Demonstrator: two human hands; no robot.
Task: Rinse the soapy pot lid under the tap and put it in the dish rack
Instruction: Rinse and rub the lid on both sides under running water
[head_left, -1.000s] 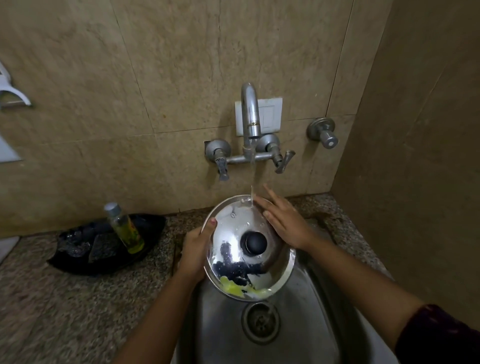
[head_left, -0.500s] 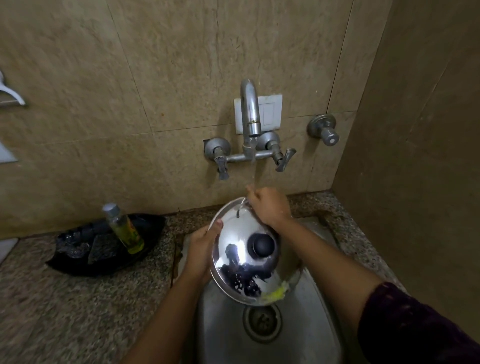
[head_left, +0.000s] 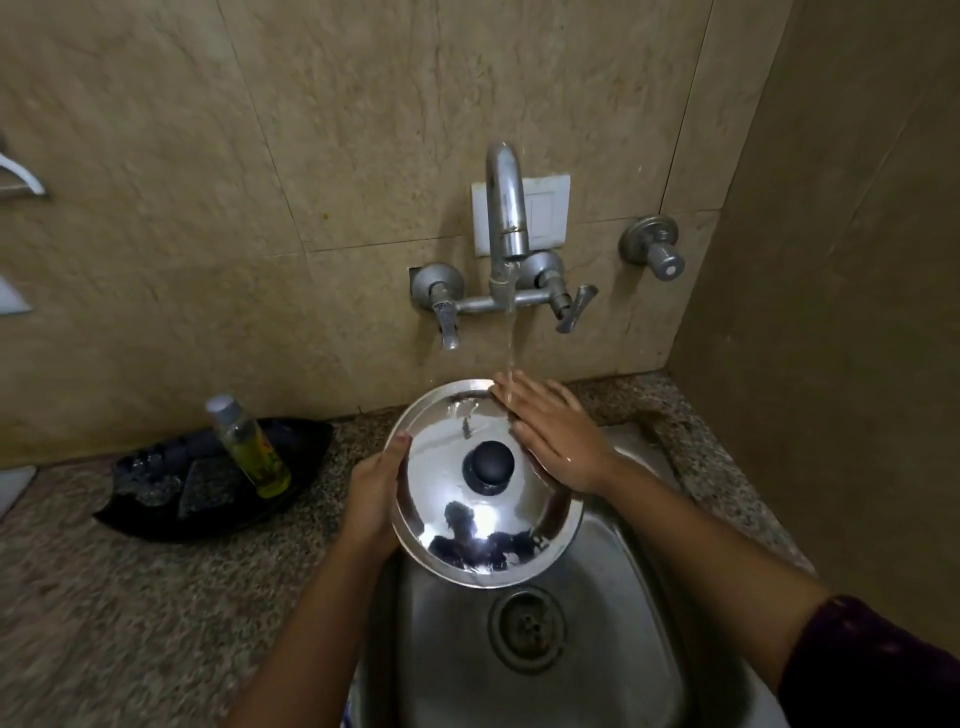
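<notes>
- Your left hand (head_left: 371, 501) grips the lid (head_left: 485, 530) by its left rim, over the sink (head_left: 613, 649); fingers hidden beneath.
- Your right hand (head_left: 558, 441) lies flat and spread on the lid, under the tap (head_left: 506, 208) stream.
- Bottle (head_left: 252, 447) label unreadable.

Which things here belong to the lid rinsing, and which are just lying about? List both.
Part of the job:
- pot lid
- tap, running
- sink
- left hand, gripping the lid's rim
- right hand, flat on the lid under the stream

Just lying about:
- yellow bottle
- black tray it stands in
- wall valve
- white wall plate
</notes>
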